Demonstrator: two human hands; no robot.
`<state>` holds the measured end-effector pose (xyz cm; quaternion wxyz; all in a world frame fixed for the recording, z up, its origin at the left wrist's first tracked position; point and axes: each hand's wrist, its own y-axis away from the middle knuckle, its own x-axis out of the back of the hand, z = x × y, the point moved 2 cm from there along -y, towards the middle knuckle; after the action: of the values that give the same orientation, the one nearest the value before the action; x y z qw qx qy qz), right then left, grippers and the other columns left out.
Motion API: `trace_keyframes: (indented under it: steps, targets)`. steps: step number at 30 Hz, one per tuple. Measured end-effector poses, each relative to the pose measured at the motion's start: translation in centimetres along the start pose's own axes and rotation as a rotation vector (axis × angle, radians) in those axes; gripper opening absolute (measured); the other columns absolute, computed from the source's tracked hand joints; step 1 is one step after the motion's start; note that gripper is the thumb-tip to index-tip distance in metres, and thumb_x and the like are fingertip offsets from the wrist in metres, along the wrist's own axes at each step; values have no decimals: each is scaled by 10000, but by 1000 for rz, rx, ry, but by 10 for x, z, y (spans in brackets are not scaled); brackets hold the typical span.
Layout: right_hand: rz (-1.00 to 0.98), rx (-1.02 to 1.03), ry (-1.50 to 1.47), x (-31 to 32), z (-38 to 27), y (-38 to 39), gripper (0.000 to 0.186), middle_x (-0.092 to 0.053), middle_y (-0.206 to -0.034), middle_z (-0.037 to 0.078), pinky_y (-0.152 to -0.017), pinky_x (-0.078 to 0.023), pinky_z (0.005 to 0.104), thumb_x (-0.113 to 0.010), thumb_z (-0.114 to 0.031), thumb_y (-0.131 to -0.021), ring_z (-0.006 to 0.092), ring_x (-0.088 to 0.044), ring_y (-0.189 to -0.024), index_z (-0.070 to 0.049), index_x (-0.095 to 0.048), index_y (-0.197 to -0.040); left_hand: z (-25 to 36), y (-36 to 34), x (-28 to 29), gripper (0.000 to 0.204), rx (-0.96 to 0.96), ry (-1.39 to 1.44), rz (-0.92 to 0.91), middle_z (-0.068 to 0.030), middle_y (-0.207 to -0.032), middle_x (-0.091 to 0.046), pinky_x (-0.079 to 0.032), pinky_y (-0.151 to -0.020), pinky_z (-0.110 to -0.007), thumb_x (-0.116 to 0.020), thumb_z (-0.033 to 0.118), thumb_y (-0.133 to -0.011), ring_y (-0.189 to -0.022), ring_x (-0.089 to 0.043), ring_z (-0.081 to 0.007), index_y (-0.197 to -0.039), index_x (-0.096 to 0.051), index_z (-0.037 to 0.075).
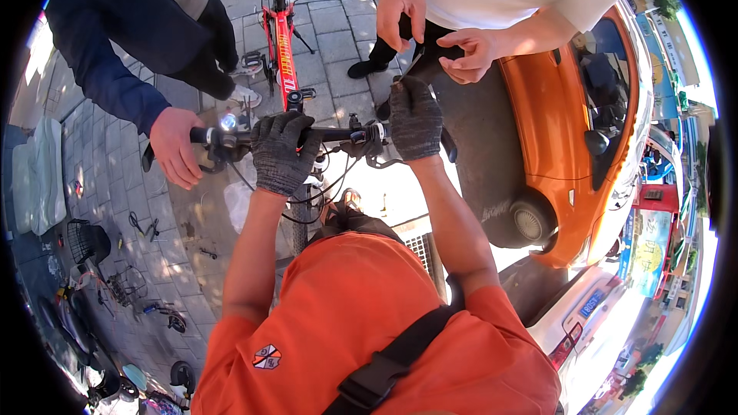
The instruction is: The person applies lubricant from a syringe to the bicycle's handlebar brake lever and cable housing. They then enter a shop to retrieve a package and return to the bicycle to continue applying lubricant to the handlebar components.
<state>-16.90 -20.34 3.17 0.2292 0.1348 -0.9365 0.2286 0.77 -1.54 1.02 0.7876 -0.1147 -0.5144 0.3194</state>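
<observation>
A red bicycle (284, 54) stands in front of me, its black handlebar (336, 135) running across the middle. My left hand (284, 150), in a dark grey knit glove, is closed over the bar left of the stem. My right hand (417, 119), gloved alike, is raised by the bar's right end. Its fingertips are pinched at a small thin thing, too small to name. Just beyond it are the bare hands (467, 55) of a person in a white shirt, close to that thing. Brake levers and black cables (314, 198) hang around the bar.
At left, another person's hand (175, 146) with a dark blue sleeve rests at the bar's left end, near a lit lamp (227, 121). An orange car (530, 123) is parked at right. Loose parts and tools (144, 224) lie on the grey paving at left.
</observation>
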Motion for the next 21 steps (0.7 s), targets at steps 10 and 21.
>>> trace_keyframes:
  steps: [10, 21]
  targets:
    - [74, 100, 19, 0, -7, -32, 212, -702, -946, 236, -777, -520, 454, -644, -190, -1022, 410, -672, -867, -3, -692, -1110, -5, -12, -9, 250, -29, -3, 65, -96, -1080, -722, -450, -944, -480, -798, 281, -851, -1006, -653, -331, -1043, -745, 129]
    - [118, 95, 14, -1, -11, -36, 199, -743, -944, 216, -760, -569, 446, -686, -195, -988, 405, -728, -884, -48, -726, -1115, -6, -8, -12, 212, -51, -28, 43, -85, -1068, -735, -459, -963, -474, -790, 268, -877, -1006, -662, -322, -1033, -757, 129]
